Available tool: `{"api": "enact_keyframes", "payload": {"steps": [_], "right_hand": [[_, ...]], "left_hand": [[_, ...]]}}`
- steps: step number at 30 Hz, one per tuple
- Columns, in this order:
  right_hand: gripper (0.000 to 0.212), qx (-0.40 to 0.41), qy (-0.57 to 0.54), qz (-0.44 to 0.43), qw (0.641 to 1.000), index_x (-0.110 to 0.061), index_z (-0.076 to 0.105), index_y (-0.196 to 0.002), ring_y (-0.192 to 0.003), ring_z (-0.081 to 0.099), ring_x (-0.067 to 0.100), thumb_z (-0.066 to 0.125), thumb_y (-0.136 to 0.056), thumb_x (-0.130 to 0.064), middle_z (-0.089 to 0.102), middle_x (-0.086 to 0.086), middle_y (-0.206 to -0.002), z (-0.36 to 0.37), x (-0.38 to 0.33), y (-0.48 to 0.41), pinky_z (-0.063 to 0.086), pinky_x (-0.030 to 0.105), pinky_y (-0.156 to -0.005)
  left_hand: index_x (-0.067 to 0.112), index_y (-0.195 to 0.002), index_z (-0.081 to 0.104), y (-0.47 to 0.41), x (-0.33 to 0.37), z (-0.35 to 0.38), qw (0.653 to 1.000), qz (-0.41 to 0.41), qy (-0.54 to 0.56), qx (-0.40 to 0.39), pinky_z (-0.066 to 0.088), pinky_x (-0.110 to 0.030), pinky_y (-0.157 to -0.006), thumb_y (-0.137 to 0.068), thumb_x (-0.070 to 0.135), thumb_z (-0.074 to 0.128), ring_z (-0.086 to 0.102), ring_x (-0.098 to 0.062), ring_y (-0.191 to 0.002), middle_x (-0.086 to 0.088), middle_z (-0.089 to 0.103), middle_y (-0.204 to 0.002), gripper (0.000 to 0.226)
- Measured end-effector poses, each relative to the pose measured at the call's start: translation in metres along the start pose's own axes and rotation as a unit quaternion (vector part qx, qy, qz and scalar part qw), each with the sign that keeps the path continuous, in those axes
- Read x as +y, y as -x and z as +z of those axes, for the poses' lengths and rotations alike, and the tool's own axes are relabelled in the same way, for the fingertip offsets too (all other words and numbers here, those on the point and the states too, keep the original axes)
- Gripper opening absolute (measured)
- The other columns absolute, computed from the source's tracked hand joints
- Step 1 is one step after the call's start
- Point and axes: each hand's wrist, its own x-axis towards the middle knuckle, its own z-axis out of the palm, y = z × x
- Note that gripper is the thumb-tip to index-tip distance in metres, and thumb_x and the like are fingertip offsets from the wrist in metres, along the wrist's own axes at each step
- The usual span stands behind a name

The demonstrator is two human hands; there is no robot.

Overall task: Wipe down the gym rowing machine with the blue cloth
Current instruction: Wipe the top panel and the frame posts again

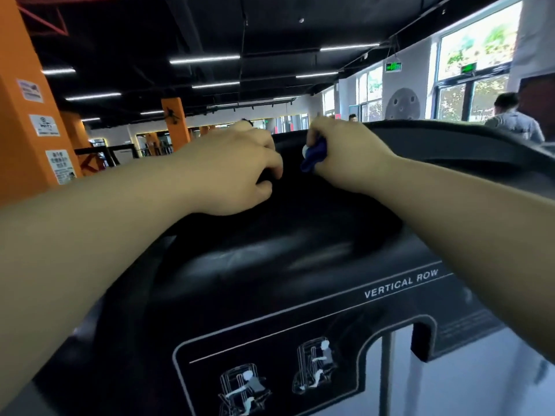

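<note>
Both hands sit at the top of the vertical row machine (300, 250). The right hand (345, 151) clutches the bunched blue cloth (313, 156) against its upper edge. The left hand (240, 169) curls beside it, and I cannot tell whether it grips anything. Wiping looks underway; next, the cloth needs sweeping across the black cover.

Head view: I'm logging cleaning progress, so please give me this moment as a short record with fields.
machine: black rowing machine, labelled VERTICAL ROW, exercise diagrams below the label
cloth: blue cloth, bunched, at the machine's upper edge
right hand: grips the blue cloth
left hand: fingers curled against the machine's black cover, no cloth; grip unclear
background: orange pillar on the left, person by the windows on the right
</note>
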Motion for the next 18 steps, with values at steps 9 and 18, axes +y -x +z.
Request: {"api": "enact_keyframes", "payload": {"steps": [9, 18], "right_hand": [[0.021, 0.003, 0.089, 0.104, 0.991, -0.027, 0.067, -0.098, -0.088, 0.053, 0.026, 0.064, -0.087, -0.01, 0.06, 0.009, -0.113, -0.028, 0.064, 0.001, 0.043, 0.031, -0.073], [0.022, -0.032, 0.042, 0.028, 0.998, -0.034, 0.069, -0.101, -0.092, 0.054, 0.021, 0.065, -0.086, -0.019, 0.055, -0.003, -0.101, -0.029, 0.072, -0.001, 0.049, 0.033, -0.079]], "left_hand": [[0.033, -0.128, 0.057, -0.062, 0.02, 0.012, 0.997, 0.036, -0.037, -0.056, 0.037, -0.043, -0.105, -0.098, 0.032, 0.046, 0.035, -0.02, -0.129, 0.009, 0.046, -0.139, 0.032], [0.03, -0.136, 0.051, -0.093, 0.029, 0.026, 0.99, 0.072, -0.121, -0.02, 0.044, -0.045, -0.094, -0.096, 0.032, 0.04, 0.04, -0.024, -0.116, 0.001, 0.045, -0.129, 0.041]]}}
